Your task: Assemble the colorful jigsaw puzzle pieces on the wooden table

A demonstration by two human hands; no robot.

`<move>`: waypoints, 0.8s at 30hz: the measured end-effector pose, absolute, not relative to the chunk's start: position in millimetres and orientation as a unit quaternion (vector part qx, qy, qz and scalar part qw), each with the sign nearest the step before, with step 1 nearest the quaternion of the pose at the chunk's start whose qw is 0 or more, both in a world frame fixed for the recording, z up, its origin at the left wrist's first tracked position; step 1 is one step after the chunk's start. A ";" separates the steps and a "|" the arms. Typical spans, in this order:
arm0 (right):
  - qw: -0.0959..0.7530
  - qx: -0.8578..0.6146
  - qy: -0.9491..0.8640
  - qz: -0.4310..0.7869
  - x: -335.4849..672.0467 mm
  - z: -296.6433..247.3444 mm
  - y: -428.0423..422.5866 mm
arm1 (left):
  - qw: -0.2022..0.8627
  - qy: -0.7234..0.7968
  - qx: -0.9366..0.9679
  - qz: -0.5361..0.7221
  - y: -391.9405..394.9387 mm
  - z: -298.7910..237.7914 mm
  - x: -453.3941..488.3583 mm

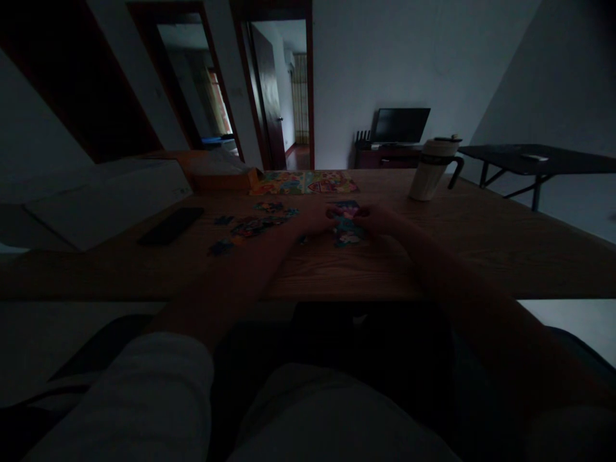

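My left hand [318, 221] and right hand [373, 219] rest on the wooden desk [481, 237], flanking the small joined patch of colourful cardboard jigsaw pieces [347, 230]. Fingers touch its edges; I cannot tell whether they pinch. I judge the patch light, thin and prone to separating: support it flat from both sides.

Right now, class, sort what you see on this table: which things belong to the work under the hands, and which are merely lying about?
In use:
left hand
right hand
joined puzzle section
loose puzzle pieces
printed picture sheet

Lying about:
lidded cup
dark phone
white box
orange box
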State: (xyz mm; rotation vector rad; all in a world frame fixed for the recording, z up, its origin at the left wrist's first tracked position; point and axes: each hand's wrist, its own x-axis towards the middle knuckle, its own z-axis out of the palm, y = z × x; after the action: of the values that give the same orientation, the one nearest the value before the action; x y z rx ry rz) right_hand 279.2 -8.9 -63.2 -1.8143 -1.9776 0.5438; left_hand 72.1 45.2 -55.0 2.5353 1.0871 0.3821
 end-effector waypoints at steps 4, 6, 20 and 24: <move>0.169 -0.648 -0.718 0.187 277.4 -61.8 -9.0 | 0.159 0.360 0.908 0.142 40.9 -60.9 69.0; 0.169 -0.637 -0.731 0.177 278.0 -62.3 -7.6 | 0.153 0.352 0.915 0.126 40.6 -60.5 65.6; 0.152 -0.615 -0.758 0.156 283.3 -67.2 0.5 | 0.056 0.253 0.963 0.075 34.1 -63.2 59.8; 0.160 -0.614 -0.755 0.164 283.3 -68.1 1.2 | 0.057 0.259 0.961 0.073 33.8 -63.7 61.1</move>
State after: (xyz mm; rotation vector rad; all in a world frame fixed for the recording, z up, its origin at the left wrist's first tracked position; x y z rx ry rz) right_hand 283.3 1.2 -68.1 -1.7553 -2.1576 0.4694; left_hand 61.1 33.8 -63.7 2.9155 0.7866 0.2229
